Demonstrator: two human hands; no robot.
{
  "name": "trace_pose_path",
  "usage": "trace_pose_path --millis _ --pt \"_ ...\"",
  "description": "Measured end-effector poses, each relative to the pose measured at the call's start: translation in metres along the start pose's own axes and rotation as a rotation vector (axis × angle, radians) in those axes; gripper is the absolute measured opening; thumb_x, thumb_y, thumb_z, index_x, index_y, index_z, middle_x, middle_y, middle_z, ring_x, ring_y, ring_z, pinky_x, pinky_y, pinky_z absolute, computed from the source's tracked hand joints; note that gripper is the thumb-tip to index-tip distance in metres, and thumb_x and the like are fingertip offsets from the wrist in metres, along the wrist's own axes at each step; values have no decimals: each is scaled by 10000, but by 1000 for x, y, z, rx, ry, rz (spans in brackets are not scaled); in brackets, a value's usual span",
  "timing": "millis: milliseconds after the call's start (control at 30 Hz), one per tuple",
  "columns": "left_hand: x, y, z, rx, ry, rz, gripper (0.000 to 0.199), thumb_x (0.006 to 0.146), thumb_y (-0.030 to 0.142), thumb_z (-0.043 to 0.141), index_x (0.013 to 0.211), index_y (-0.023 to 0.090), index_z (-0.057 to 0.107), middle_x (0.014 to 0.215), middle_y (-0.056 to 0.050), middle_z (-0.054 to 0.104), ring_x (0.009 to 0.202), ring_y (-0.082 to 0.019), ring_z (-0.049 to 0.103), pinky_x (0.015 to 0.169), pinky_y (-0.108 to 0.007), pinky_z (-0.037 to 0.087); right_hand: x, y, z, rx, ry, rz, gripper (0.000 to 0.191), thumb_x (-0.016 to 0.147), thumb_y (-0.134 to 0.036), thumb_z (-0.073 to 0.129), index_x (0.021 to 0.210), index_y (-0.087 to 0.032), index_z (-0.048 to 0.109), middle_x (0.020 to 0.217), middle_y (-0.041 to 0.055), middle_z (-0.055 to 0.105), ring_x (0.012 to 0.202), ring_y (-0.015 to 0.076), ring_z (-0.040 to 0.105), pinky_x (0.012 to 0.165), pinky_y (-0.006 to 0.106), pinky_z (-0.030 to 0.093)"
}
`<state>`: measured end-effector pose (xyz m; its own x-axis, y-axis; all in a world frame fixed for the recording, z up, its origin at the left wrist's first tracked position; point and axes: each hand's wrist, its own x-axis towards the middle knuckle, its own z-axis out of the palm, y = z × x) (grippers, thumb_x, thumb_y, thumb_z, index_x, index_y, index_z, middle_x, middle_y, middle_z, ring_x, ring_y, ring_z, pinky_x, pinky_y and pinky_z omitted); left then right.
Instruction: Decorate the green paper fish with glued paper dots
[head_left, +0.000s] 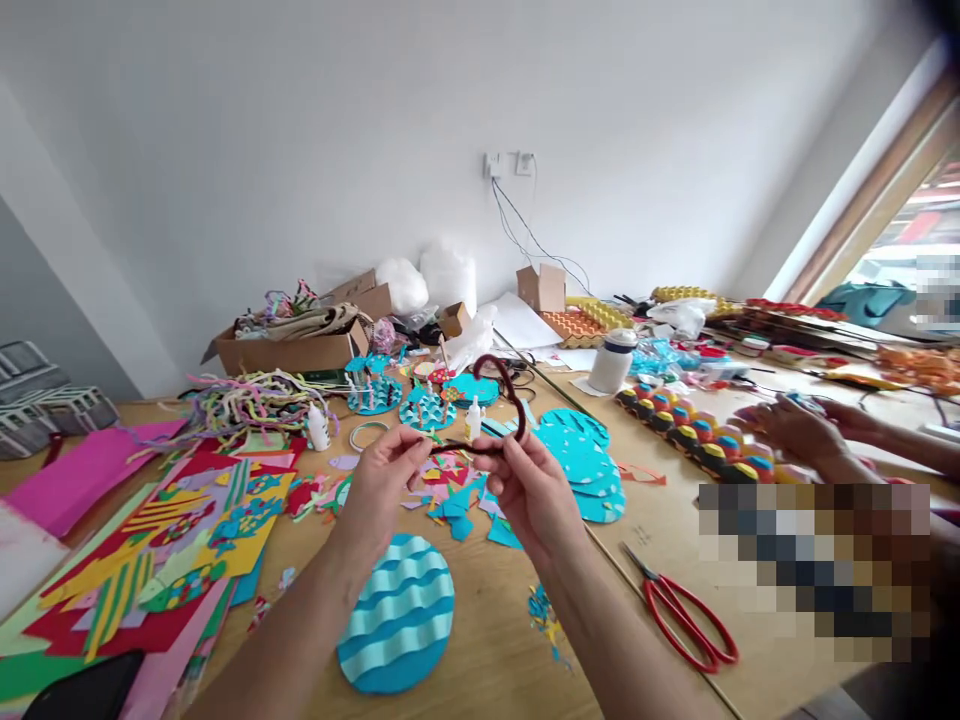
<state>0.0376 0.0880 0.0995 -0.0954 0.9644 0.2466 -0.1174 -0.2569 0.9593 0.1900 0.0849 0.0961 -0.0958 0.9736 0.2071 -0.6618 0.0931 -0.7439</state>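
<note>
A dark brown pipe cleaner [519, 400] is stretched between my two hands above the table, its far end bent into a hook. My left hand [390, 475] pinches one end between thumb and fingers. Further along, my right hand [536, 480] pinches it just below the curved part. Beneath my forearms lies a round blue paper disc [396, 615] with wavy light-blue strips across it. Small paper scraps [454, 505] are scattered behind my hands. A white glue bottle [473, 418] stands beyond the pipe cleaner.
Red-handled scissors [686, 615] lie at right, beside a long thin stick [615, 560]. Colored paper sheets [247, 560] and paper fish cover the left side. A pile of pipe cleaners [259, 420] sits behind them. At right, a co-worker's hands [802, 435] work near painted egg trays [697, 435].
</note>
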Motion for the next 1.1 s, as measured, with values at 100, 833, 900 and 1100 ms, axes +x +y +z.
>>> trace_pose_path --millis 100,833,900,1100 --pt "-24 -6 10 -199 76 -84 198 633 324 683 668 182 551 518 73 450 445 -50 392 417 -149 307 -35 11 -8 78 39 -4 124 731 -283 653 747 -173 598 762 19 671 636 93 631 476 132 450" --pt "-46 -52 -44 -15 24 -336 250 616 375 687 546 154 595 387 50 455 349 -77 359 340 -194 209 -61 42 -4 -674 -246 -189 101 839 -211 497 877 -211 590 800 25 634 729 138 602 635 249 483" --pt "-51 -52 -44 -58 24 -368 282 630 395 680 551 147 571 400 49 447 359 -69 354 344 -185 206 -60 45 -3 -591 -212 -141 85 825 -234 524 847 -202 600 774 25 637 706 138 602 620 248 481" --pt "-64 -39 -31 -362 145 -359 336 649 405 686 622 184 435 490 83 397 435 -48 355 403 -152 267 -46 49 -1 -34 80 89 170 747 -299 631 669 -182 536 678 -3 640 585 94 588 531 186 461"
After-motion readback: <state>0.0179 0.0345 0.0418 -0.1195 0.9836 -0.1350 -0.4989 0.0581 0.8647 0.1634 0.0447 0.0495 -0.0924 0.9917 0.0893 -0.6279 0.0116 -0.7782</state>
